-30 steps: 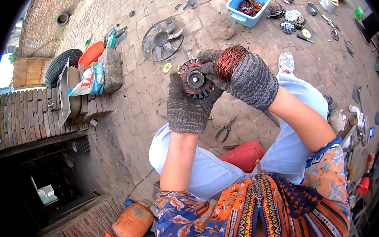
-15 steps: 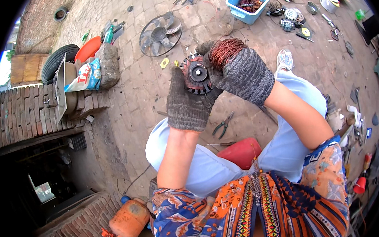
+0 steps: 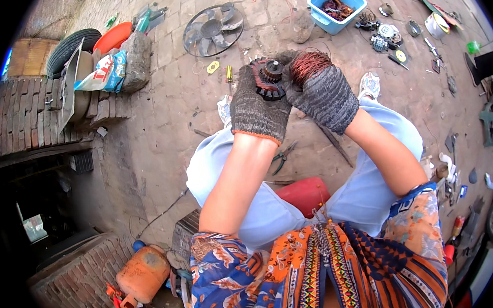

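My left hand (image 3: 258, 109), in a grey knitted glove, is closed around a motor armature (image 3: 270, 76), a dark round core with a slotted rim, some reddish windings and a shaft end facing up. Against its right side, my gloved right hand (image 3: 325, 98) is closed on a bundle of thin copper wire (image 3: 310, 65). The right fingertips lie close to the armature and are partly hidden. Below the hands, pliers (image 3: 284, 156) lie on the ground. A yellow-handled screwdriver (image 3: 229, 74) is just left of the left glove.
A fan wheel (image 3: 212, 29) lies ahead on the brick paving. Farther right stands a blue basin (image 3: 318, 18) with copper scrap inside, beside motor parts (image 3: 387, 31). A red object (image 3: 303, 196) sits between my legs. An orange tank (image 3: 144, 274) is at lower left.
The armature has tilted, its shaft end swinging upward and away from me. Both hands have shifted slightly, staying close together. The whole view has shifted a little.
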`<control>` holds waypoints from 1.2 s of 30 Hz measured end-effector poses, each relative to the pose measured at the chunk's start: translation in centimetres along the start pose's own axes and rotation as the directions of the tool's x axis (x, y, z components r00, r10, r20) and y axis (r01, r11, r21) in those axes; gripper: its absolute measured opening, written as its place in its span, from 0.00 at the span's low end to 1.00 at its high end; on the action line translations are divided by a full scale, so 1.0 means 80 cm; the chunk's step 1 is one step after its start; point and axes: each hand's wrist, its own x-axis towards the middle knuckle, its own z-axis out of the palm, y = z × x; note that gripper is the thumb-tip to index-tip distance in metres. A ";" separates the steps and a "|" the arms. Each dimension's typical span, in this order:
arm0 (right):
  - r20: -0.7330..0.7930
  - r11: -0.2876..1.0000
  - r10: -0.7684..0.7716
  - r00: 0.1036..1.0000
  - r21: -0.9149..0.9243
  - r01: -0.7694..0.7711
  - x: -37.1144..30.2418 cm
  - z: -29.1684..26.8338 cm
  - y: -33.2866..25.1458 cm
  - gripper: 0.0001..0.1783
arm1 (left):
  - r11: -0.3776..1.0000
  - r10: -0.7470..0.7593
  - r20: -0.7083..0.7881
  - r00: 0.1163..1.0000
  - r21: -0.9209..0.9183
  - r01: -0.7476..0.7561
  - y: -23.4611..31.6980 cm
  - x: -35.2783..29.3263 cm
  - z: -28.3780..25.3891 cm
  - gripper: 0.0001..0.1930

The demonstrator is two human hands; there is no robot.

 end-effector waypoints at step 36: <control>0.190 0.622 0.500 0.845 0.600 -0.503 0.035 -0.043 0.005 0.15 | 1.000 0.021 0.221 0.975 -0.016 -0.018 0.001 0.038 0.013 0.21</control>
